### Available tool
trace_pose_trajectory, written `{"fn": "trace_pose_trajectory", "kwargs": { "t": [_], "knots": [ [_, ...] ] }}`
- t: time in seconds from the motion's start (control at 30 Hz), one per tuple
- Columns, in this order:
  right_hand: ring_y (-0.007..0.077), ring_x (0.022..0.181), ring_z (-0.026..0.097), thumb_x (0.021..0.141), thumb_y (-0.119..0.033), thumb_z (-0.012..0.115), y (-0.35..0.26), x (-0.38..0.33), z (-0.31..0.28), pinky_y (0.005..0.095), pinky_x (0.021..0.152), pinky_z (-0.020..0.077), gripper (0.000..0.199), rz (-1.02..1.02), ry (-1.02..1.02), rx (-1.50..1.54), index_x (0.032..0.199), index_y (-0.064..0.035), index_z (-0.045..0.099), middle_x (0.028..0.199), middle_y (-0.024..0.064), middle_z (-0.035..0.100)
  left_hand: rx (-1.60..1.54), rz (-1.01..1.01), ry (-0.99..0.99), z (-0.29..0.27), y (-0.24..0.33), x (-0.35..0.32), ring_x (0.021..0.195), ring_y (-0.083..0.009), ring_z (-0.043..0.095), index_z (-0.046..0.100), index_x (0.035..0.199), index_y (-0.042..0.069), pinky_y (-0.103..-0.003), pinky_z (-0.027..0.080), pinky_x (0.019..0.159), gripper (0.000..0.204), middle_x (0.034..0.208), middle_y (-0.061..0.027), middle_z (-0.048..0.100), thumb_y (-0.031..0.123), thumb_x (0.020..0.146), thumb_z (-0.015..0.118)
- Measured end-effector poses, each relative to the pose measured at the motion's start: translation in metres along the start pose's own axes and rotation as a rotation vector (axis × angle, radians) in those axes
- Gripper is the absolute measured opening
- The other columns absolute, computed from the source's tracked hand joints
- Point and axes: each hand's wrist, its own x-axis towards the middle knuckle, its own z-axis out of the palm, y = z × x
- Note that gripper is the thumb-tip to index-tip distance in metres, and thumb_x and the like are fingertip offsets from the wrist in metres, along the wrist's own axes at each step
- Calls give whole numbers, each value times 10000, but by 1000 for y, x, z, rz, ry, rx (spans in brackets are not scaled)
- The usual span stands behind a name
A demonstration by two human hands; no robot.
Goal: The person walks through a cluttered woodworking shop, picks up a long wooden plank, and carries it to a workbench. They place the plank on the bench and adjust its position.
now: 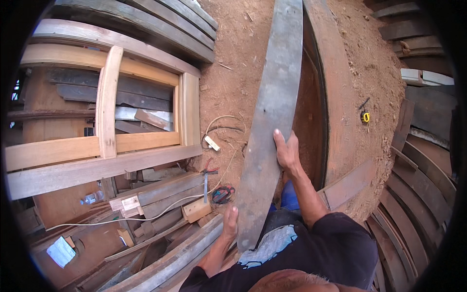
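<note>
A long, weathered grey wooden board [272,107] runs up from my body toward the far edge of the view. My right hand [288,150] is closed on its right edge about midway, the thumb lying on top and the other fingers hidden behind. Nearer to me, my left hand [230,224] grips the left edge close to the near end, its thumb showing on the board's side and its fingers mostly out of sight. Just right of the board, a second long brown plank [335,97] lies on the ground.
To the left, a pale wooden frame [111,102] rests over stacked timber. A power strip [212,143] with a looping cord, a red-and-black power tool [223,194] and a clamp [206,180] lie left of the board. A yellow tape measure [365,117] sits on the dirt. Curved planks [418,180] are piled at right.
</note>
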Motion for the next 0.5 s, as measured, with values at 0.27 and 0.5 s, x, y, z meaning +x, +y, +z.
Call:
{"fn": "trace_pose_trajectory", "kwargs": {
  "t": [0.27, 0.5],
  "knots": [
    [267, 960, 657, 920, -414, 597, 41, 100, -11, 368, 859, 495, 569, -126, 44, -12, 1123, 117, 621, 1051, 215, 680, 202, 92, 3, 32, -7, 88, 864, -171, 521, 565, 939, -10, -332, 422, 803, 450, 900, -74, 575, 401, 1020, 402],
    [236, 996, 638, 924, -430, 598, 33, 89, -7, 367, 899, 475, 528, 72, -54, 95, 1191, 24, 622, 1066, 189, 681, -103, 5, -217, 39, 3, 78, 857, -181, 647, 567, 1161, -33, -310, 523, 756, 606, 1015, -129, 655, 518, 1010, 365]
  ]
}}
